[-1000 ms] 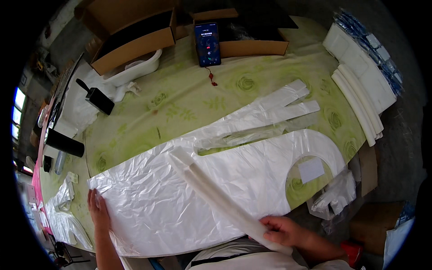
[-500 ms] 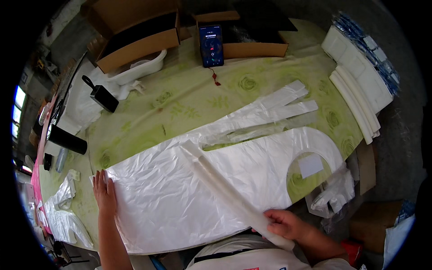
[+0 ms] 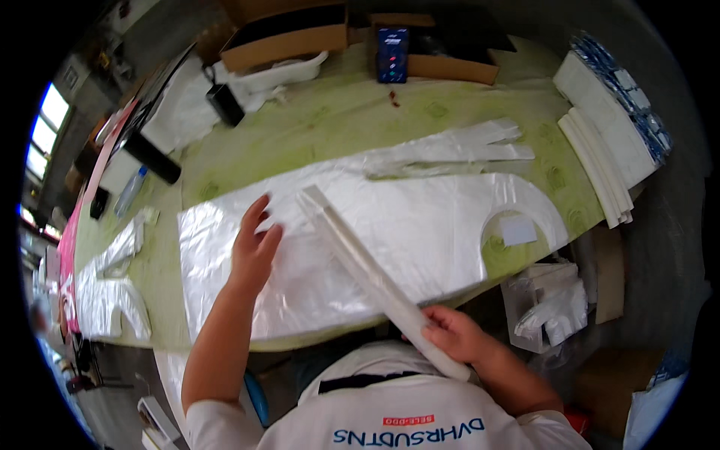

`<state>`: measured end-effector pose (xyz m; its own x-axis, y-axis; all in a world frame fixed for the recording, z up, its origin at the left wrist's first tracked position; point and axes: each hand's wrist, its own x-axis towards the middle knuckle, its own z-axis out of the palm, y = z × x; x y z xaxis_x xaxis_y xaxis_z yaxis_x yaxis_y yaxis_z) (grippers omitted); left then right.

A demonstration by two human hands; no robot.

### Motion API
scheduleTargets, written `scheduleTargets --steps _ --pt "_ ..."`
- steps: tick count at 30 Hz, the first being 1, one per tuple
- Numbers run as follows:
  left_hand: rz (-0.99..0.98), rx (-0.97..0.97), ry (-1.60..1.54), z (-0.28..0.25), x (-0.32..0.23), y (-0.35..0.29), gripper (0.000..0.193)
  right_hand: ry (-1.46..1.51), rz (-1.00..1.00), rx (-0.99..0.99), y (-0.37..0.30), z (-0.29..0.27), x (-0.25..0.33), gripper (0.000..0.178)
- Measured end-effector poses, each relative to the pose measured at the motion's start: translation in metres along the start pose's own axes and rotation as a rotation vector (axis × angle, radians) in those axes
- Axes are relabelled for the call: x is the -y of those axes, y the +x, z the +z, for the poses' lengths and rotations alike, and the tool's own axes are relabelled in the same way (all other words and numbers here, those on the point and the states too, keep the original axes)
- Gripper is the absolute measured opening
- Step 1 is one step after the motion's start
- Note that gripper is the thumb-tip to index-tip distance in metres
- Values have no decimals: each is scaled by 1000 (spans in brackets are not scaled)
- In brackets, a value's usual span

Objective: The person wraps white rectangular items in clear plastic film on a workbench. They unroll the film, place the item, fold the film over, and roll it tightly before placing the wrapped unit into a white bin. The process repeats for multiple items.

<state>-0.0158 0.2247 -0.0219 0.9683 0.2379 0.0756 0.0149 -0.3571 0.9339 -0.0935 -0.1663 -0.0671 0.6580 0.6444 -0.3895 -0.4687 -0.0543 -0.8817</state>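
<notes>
On green tablecloth (image 3: 300,135), white plastic sheet (image 3: 435,225); floor (image 3: 664,240) grey.

We see a white, short-sleeved shirt (image 3: 322,416).
On it we find blue lettering (image 3: 409,437), a small red block (image 3: 409,421) and, near the waist, a black strip (image 3: 367,382); the left hand (image 3: 255,246) and right hand (image 3: 456,334) are bare.

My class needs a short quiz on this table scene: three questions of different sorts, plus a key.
1. Which hand holds the long roll?
2. What lies within the curved cutout of the sheet? (a) a bottle (b) a card (c) scissors
3. True or false: the phone lies on the sheet.

Key:
1. The right hand.
2. b.
3. False: the phone is by a box.
</notes>
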Motion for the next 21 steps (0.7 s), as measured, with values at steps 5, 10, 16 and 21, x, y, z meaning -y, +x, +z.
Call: scheduleTargets --steps 5,10,16,21 --pt "-233 61 -257 18 -25 15 57 14 22 -29 10 29 0 32" --pt "-364 247 -186 -1 -24 34 48 64 97 -82 10 38 11 31" --pt "-446 321 -309 -5 -28 39 41 81 61 -99 5 39 19 32" --pt "-387 389 -226 -5 -31 39 37 83 66 -78 0 39 18 29"
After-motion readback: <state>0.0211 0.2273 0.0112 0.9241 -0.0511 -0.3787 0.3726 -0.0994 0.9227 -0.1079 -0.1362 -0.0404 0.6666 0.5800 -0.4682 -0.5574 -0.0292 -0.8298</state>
